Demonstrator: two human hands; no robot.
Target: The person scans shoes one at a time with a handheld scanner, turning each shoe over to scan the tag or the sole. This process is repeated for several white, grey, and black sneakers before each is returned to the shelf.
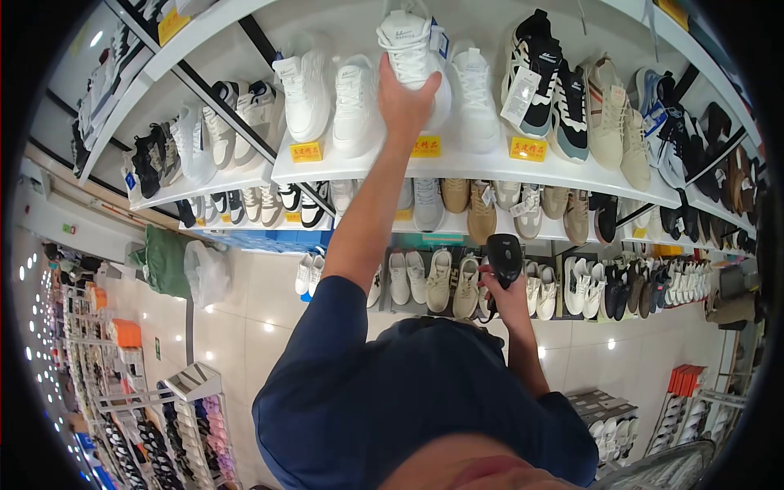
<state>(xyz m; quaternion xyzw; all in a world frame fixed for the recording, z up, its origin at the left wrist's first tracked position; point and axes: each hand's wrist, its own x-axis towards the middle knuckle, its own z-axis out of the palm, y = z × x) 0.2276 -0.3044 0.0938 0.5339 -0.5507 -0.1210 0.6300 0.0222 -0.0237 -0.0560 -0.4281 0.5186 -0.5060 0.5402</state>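
My left hand [407,104] reaches up to the white shelf [367,168] and is closed around the toe end of a white lace-up sneaker [404,41]. A blue-and-white tag [439,39] hangs at that sneaker's side. Other white sneakers stand on both sides of it, one on the left [353,102] and one on the right [476,98]. Lower down, in front of my body, my right hand [508,296] grips a black handheld barcode scanner [505,257], its head pointing up toward the shelves. Part of the scanner's handle is hidden by my fingers.
Yellow price cards [306,153] line the shelf edge. Black-and-white sneakers [531,82] stand to the right. Lower shelves hold more shoes [441,278]. A green bag [166,261] and a clear plastic bag [206,273] rest on the left. Shoe racks [139,392] stand behind.
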